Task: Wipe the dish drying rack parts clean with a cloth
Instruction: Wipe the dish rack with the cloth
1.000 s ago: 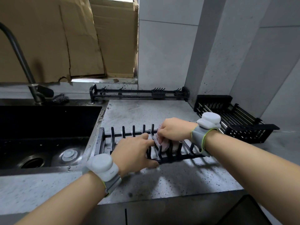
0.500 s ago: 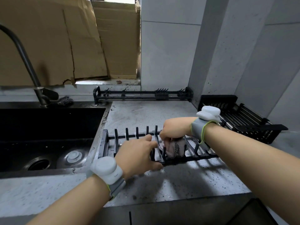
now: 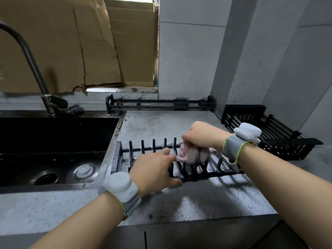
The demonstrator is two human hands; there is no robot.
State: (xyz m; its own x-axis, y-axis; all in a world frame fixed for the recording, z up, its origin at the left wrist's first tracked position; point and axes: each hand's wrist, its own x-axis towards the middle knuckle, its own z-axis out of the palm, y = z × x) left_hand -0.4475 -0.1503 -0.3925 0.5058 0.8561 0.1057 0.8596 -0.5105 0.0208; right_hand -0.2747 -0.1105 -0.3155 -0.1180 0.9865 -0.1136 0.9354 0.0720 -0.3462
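On the speckled grey stone countertop [image 3: 206,200] beside the sink, the left hand [image 3: 152,170] still grips the black pronged plastic plate rack [image 3: 204,172] while the right hand [image 3: 201,136], bunching the pale pink cloth [image 3: 191,155], has lifted slightly above the prongs.

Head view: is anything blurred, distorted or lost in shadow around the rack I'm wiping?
Head view: the right hand and cloth are slightly motion-smeared; the left hand on the plate rack is sharper. Wide-angle lens bends the wall edges and faucet. Light from the window gap throws rack and arm shadows toward the counter's front edge. The sink interior is very dark.
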